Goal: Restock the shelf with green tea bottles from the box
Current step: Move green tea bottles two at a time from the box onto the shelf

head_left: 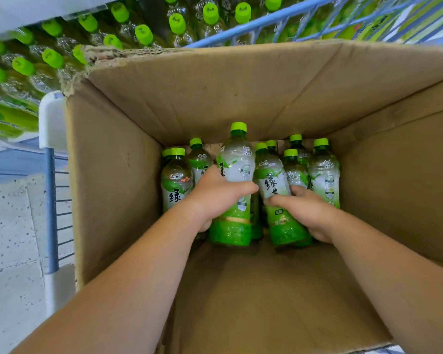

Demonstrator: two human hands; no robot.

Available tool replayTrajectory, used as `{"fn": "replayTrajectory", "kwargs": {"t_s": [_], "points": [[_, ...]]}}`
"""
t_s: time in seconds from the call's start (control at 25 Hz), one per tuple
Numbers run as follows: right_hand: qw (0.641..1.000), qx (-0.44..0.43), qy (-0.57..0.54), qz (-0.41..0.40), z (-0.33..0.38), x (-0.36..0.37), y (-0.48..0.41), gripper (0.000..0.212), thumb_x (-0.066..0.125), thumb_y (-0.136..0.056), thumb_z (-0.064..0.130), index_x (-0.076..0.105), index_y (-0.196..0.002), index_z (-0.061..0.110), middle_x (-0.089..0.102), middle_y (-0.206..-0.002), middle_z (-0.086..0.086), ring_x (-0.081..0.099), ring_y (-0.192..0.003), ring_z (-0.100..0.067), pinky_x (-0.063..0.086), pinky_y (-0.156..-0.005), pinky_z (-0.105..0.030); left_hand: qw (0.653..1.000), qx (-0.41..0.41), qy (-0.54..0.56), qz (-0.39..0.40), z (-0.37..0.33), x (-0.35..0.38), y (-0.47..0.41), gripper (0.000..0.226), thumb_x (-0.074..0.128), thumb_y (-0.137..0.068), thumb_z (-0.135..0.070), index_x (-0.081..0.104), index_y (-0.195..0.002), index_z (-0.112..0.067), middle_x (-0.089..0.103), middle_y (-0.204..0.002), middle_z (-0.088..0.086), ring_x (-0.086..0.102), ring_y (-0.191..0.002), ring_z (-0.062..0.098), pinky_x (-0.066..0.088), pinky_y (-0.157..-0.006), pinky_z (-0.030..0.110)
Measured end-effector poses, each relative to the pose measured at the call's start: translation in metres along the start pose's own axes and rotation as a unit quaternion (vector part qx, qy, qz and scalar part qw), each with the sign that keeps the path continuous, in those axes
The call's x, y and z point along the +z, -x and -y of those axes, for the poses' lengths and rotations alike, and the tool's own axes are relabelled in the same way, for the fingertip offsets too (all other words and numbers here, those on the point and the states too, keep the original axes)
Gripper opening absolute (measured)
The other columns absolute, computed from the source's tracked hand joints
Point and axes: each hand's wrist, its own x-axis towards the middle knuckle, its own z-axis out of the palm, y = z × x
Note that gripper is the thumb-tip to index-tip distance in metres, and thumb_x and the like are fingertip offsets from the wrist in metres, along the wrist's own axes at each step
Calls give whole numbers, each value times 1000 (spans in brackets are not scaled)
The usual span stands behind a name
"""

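Observation:
A deep cardboard box [118, 190] holds several green tea bottles upright against its far wall. My left hand [212, 198] is wrapped around the middle of one bottle [237, 172], whose green cap stands higher than the others. My right hand [307, 208] grips the lower half of a second bottle [274, 182] just to its right. Other bottles [177, 180] stand on either side, untouched. Beyond the box, the shelf [128, 29] is packed with rows of green-capped tea bottles.
The box sits in a blue wire cart [51, 208] with a white corner post [50, 118]. A blue rail [266, 21] crosses in front of the shelf bottles. Pale speckled floor [8, 238] lies to the left. The near half of the box floor is bare cardboard.

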Motion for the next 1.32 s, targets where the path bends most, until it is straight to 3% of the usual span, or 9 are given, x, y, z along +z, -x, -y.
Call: {"fn": "replayTrajectory", "kwargs": {"t_s": [0.12, 0.2, 0.36, 0.48, 0.64, 0.76, 1.04, 1.2, 1.32], "points": [[999, -32, -42, -3, 3, 0, 6, 75, 83, -47, 44, 68, -118, 25, 77, -105, -7, 74, -96, -32, 59, -88, -56, 1000, -10, -2, -29, -4, -7, 9, 58, 85, -57, -31, 66, -110, -16, 77, -98, 4, 75, -90, 22, 63, -77, 44], [997, -48, -56, -9, 8, 0, 12, 69, 83, -50, 42, 69, -116, 24, 79, -100, -6, 76, -91, -31, 60, -84, -55, 998, -17, -12, -51, -4, -10, 18, 72, 86, -49, -34, 52, -113, -26, 72, -103, -2, 71, -93, 16, 61, -78, 41], [994, -68, -90, -10, 22, 1, 37, 36, 78, -81, 25, 69, -116, 18, 79, -93, -8, 77, -84, -30, 62, -73, -46, 998, -24, -45, -34, -11, -14, 43, 72, 81, -57, -31, 36, -114, -31, 66, -107, -1, 67, -96, 19, 59, -85, 45], [991, -108, -67, -26, 30, 9, 60, 30, 80, -82, 26, 71, -110, 20, 80, -92, -4, 77, -82, -24, 60, -68, -38, 997, 2, -57, -54, -17, -17, 64, 75, 78, -63, -26, 29, -120, -33, 65, -107, -2, 65, -94, 18, 59, -81, 44], [988, -137, -42, -48, 40, 30, 88, 52, 84, -63, 40, 70, -109, 21, 79, -90, 0, 77, -80, -20, 62, -70, -41, 993, 47, -55, -89, -30, -29, 91, 66, 79, -61, -27, 47, -119, -24, 68, -99, -2, 68, -89, 18, 59, -78, 46], [985, -154, -51, -60, 54, 49, 118, 46, 81, -63, 40, 72, -105, 22, 79, -89, 0, 77, -80, -20, 63, -76, -47, 991, 70, -65, -94, -43, -45, 118, 54, 76, -56, -31, 62, -107, -18, 72, -94, 3, 71, -86, 23, 61, -79, 50], [973, -198, -73, -97, 102, 94, 208, 40, 79, -69, 35, 73, -105, 19, 79, -92, -5, 76, -85, -27, 61, -80, -56, 980, 163, -48, -105, -66, -101, 204, 50, 84, -62, -34, 59, -105, -37, 73, -88, -17, 71, -76, 4, 61, -68, 38], [966, -223, -67, -115, 129, 130, 261, 37, 79, -71, 36, 73, -103, 19, 78, -93, -5, 75, -90, -29, 60, -84, -58, 970, 216, -19, -107, -69, -150, 256, 47, 86, -71, -21, 60, -107, -39, 72, -86, -27, 70, -72, -5, 54, -51, 16], [963, -237, -60, -115, 147, 164, 287, 41, 78, -67, 40, 71, -102, 20, 78, -94, -6, 74, -92, -31, 59, -84, -60, 968, 214, 2, -134, -61, -194, 278, 42, 86, -69, -27, 60, -100, -37, 72, -83, -25, 70, -69, -1, 57, -56, 26]]}}
